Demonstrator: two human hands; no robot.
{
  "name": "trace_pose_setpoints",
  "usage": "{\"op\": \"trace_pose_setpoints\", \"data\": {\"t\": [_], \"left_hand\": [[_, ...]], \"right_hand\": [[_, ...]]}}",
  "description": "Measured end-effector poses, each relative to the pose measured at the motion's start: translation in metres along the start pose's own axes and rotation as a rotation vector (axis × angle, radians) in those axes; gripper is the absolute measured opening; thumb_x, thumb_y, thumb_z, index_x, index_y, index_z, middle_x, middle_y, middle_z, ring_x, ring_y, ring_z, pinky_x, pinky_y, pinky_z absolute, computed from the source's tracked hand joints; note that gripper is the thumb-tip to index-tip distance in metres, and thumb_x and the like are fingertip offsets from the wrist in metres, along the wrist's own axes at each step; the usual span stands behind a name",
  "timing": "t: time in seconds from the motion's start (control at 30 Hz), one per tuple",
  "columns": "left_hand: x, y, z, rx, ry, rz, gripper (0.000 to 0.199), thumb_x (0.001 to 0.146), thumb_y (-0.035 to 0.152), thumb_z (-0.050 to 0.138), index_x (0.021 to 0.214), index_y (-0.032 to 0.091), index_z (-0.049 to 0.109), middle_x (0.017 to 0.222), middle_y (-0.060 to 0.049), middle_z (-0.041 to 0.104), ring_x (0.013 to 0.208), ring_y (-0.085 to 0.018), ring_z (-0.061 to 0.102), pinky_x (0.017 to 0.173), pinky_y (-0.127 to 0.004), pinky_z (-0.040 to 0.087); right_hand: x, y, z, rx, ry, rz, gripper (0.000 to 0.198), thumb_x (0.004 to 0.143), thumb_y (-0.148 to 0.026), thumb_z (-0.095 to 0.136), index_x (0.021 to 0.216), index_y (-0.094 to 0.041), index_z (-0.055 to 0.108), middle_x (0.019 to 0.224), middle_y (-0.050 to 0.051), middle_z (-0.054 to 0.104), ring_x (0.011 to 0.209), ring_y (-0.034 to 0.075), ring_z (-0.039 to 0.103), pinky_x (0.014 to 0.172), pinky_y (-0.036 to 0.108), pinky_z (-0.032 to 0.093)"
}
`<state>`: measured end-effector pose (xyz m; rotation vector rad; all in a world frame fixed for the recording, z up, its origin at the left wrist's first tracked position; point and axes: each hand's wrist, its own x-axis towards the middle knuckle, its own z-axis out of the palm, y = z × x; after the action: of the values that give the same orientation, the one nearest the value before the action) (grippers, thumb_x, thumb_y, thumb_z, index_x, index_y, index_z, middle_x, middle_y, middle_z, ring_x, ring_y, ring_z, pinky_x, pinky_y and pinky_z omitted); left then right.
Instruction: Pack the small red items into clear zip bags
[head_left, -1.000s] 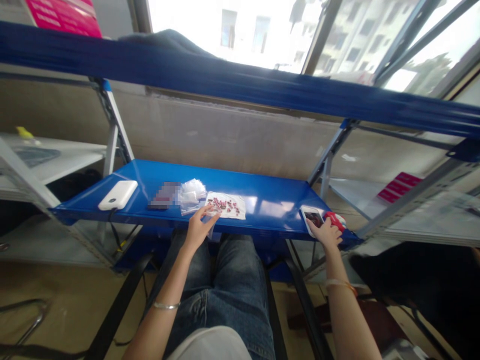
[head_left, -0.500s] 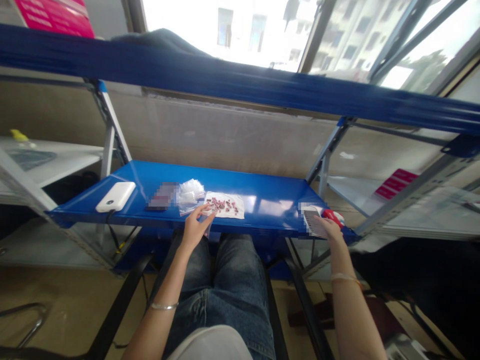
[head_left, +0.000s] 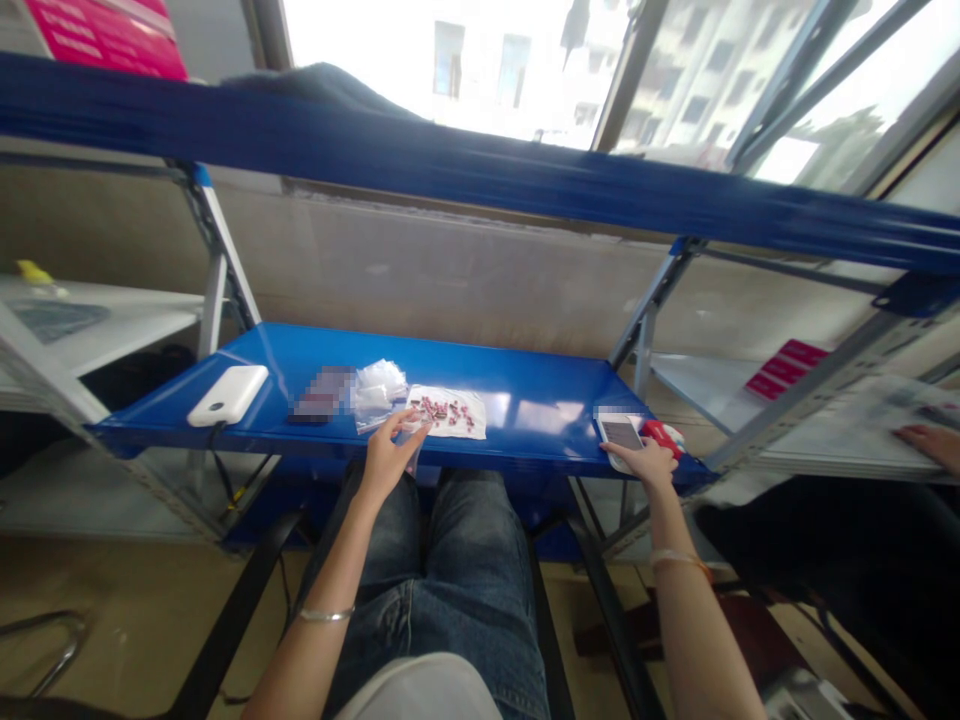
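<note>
My left hand point(head_left: 386, 455) is closed, thumb and fingers pinching a small clear plastic bag point(head_left: 412, 460) at the table's front edge. Just beyond its fingertips, several small dark-red pieces point(head_left: 442, 410) lie scattered on a white cloth or sheet point(head_left: 474, 430); their kind is too small to make out. A pile of clear plastic bags point(head_left: 379, 385) sits to the left of them. Far to the right, my right hand point(head_left: 654, 460) rests on a phone point(head_left: 621, 432) lying on the table, fingers apart and one digit stretched across its lower screen. A red-and-white item point(head_left: 664, 436) is right beside that hand.
A white power bank point(head_left: 229, 395) with a black cable and a dark, blurred-out flat object point(head_left: 322, 395) lie on the left of the blue table point(head_left: 540, 375). A blue shelf beam point(head_left: 450, 165) crosses above. At far right, another person's hand point(head_left: 926, 440) rests on a neighbouring shelf.
My right hand has shifted slightly left over the phone, which now lies flatter. Another person's hand has come into view at far right. My left hand stays with the bag.
</note>
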<state>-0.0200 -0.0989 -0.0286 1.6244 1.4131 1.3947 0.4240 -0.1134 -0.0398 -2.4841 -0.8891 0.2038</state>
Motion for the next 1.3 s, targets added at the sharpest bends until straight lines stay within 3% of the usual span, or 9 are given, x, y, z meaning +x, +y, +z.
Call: {"op": "trace_pose_setpoints", "data": {"t": [0.63,0.8,1.0,1.3], "left_hand": [[0.0,0.002,-0.002,-0.005,0.007,-0.002,0.046,0.072,0.052,0.063,0.105,0.019,0.064,0.109,-0.008,0.068,0.099,-0.024,0.06,0.09,-0.037,0.044],[0.001,0.002,-0.004,-0.003,0.011,0.003,0.045,0.072,0.051,0.063,0.105,0.02,0.064,0.11,-0.008,0.068,0.099,-0.024,0.06,0.089,-0.037,0.044],[0.001,0.001,-0.004,0.005,0.019,0.004,0.046,0.073,0.051,0.062,0.107,0.021,0.063,0.108,-0.007,0.068,0.099,-0.024,0.06,0.089,-0.037,0.044],[0.001,0.0,-0.005,-0.005,0.016,0.017,0.045,0.073,0.051,0.061,0.106,0.02,0.063,0.108,-0.008,0.068,0.103,-0.025,0.059,0.09,-0.037,0.043]], "right_hand": [[0.0,0.0,0.003,-0.004,0.037,-0.059,0.09,0.054,-0.061,0.069,0.127,-0.01,0.052,0.127,0.027,0.045,0.121,0.044,0.037,0.091,0.049,0.038],[-0.014,-0.004,0.004,-0.002,0.12,-0.043,0.085,0.054,-0.061,0.068,0.123,-0.014,0.054,0.123,0.023,0.046,0.114,0.042,0.042,0.087,0.047,0.041],[-0.023,-0.007,0.008,-0.055,0.251,-0.118,0.082,0.054,-0.057,0.069,0.119,-0.011,0.052,0.119,0.023,0.046,0.111,0.041,0.042,0.087,0.047,0.038],[-0.022,-0.011,0.003,-0.104,0.191,-0.124,0.084,0.055,-0.058,0.067,0.121,-0.008,0.053,0.123,0.026,0.044,0.114,0.042,0.042,0.09,0.046,0.038]]}}
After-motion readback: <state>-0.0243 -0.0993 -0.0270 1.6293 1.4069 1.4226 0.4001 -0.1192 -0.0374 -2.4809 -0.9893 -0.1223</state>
